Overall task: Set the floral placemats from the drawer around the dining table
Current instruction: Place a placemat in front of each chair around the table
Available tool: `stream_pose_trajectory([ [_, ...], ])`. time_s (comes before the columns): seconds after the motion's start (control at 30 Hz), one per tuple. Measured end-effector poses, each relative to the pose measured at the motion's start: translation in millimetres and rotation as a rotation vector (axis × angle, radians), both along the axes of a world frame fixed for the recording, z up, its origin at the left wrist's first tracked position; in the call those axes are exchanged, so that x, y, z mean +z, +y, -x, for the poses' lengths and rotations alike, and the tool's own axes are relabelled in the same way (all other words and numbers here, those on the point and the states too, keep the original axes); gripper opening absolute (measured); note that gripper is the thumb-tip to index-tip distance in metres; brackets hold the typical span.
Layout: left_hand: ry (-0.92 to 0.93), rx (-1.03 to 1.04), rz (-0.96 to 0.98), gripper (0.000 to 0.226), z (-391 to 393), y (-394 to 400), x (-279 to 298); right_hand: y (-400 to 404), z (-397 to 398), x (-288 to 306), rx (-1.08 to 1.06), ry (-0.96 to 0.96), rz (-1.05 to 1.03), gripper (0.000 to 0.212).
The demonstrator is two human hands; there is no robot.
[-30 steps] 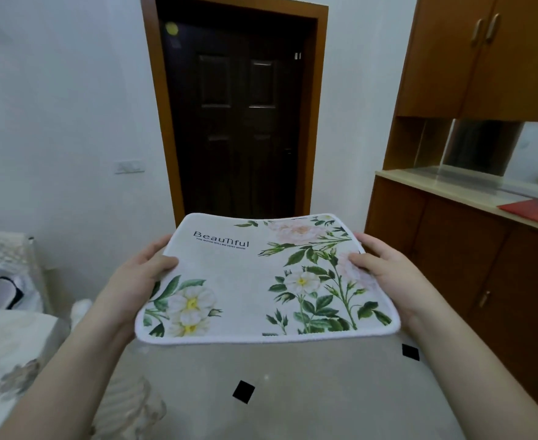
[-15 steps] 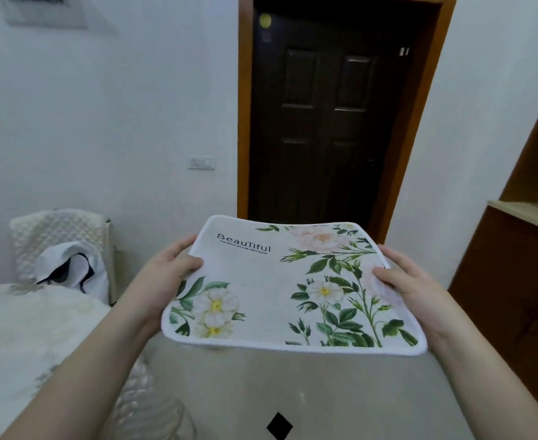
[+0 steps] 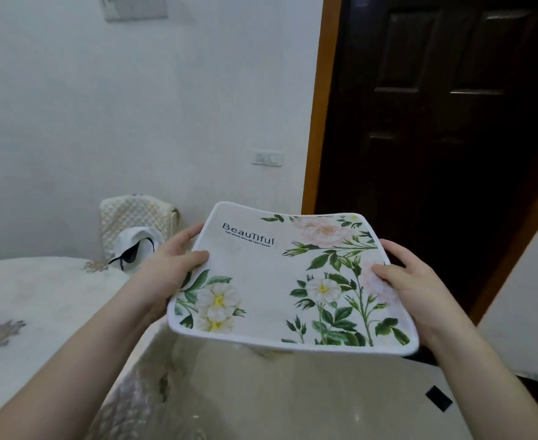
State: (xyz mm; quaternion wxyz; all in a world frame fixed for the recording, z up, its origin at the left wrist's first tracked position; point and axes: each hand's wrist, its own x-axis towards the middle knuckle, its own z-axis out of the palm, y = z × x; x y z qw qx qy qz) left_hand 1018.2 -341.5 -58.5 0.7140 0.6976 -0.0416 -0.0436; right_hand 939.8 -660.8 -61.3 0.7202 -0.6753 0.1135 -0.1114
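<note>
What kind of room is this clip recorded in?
Most likely a home dining area: a table under a pale embroidered cloth, a chair with a quilted cover against the wall, a dark panelled door, and a floral placemat held by both hands.

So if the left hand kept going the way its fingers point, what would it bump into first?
The left hand points rightward across the placemat it grips, so it would probably meet the right hand on the opposite edge first. Depth is hard to judge.
</note>
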Motion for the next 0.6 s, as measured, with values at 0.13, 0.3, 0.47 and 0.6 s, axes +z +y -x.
stream_pose_trajectory([
  [0.13,0.021,0.081,0.004,0.046,-28,6,-12,0,-52,-11,0.089,0.024,-0.017,0.048],
  [0.3,0.056,0.136,0.031,0.051,-60,25,-28,16,-110,-26,0.191,0.04,0.012,0.048],
  [0.47,0.075,0.218,0.036,0.049,-95,56,-46,49,-173,-41,0.268,0.068,0.022,0.043],
  [0.6,0.094,0.289,0.067,0.049,-118,90,-55,85,-219,-48,0.325,0.089,-0.001,0.04],
])
